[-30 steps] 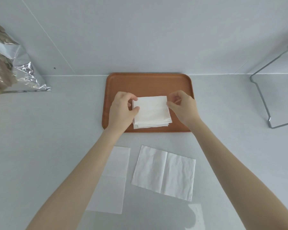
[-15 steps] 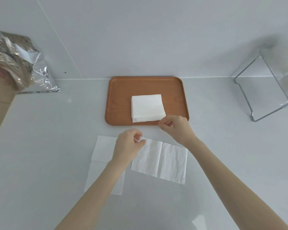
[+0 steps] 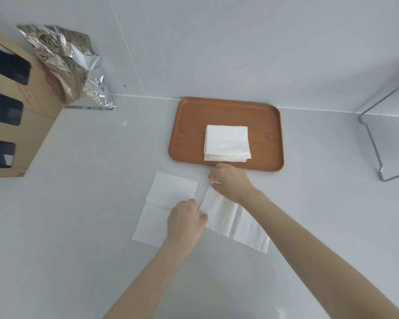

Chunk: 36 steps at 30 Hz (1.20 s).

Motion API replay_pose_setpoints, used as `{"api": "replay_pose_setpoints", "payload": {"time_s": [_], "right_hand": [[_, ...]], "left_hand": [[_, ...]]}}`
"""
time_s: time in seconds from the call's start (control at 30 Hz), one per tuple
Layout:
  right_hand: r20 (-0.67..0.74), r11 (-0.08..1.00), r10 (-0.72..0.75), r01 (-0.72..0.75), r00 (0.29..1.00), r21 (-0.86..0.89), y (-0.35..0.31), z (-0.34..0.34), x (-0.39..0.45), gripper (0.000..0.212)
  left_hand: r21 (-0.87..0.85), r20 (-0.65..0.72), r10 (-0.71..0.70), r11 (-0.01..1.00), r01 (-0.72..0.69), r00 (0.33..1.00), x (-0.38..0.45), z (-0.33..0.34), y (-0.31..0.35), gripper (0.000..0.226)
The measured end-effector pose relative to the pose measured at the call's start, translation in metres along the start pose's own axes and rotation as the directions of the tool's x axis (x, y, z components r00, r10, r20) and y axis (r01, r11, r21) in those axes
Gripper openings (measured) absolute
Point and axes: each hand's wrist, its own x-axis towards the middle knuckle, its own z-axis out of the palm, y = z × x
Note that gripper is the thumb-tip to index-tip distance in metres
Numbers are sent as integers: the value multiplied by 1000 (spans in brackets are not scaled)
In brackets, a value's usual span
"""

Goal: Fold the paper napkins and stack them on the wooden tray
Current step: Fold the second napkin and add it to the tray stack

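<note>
Head view. The tray is sitting on the tabletop against the back wall. A stack of folded napkins is lying on the tray, right of its centre and toward its near edge; several layers are showing at the near side, but the exact count cannot be told.

Two napkins are lying on the tabletop in front of the tray, not yet folded to stack size. The left napkin is lying flat, with a crease across its middle, and no hand is gripping it, though the left hand is partly covering its right edge. The right napkin is being worked now.

The right hand is pinching the far left corner of the right napkin, grip clamped on the paper and lifting it slightly. The left hand is closing thumb and fingers on the near part of the same left edge; its grip appears clamped on the napkin as well.

Judged progress: part of the task is done, as the stack shows. Remaining: fold the right napkin, stack it on the tray, then fold and stack the left napkin. No other loose napkins are showing.
</note>
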Motion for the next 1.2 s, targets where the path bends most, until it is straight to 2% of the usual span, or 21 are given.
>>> {"api": "replay_pose_setpoints", "payload": {"time_s": [0.17, 0.33, 0.47, 0.57, 0.77, 0.97, 1.2], "right_hand": [[-24, 1000, 11, -11, 1000, 25, 3, 2, 0, 17], [-48, 986, 37, -29, 998, 163, 11, 0, -7, 12], [-113, 929, 92, -45, 989, 368, 24, -14, -19, 6], [-146, 854, 157, -60, 977, 517, 32, -29, -33, 10], [-171, 773, 229, -73, 958, 630, 53, -46, -70, 22], [-128, 794, 248, -126, 960, 594, 68, -41, -101, 23], [13, 901, 239, -227, 971, 369, 79, -24, -127, 8]], "left_hand": [[4, -1, 3, 1000, -3, 1000, 0, 3, 2, 16], [-26, 15, 38, 999, -38, 999, 1, 2, 6, 14], [-75, -43, 74, 994, -77, 996, 5, -10, 12, 10], [-125, -107, 131, 982, -144, 986, 5, -21, 19, 7], [-195, -152, 263, 937, -290, 953, -13, -23, 37, 6], [-219, -64, 375, 899, -380, 925, -37, -3, 48, 18], [-163, 70, 419, 900, -404, 905, -50, 23, 53, 20]]}}
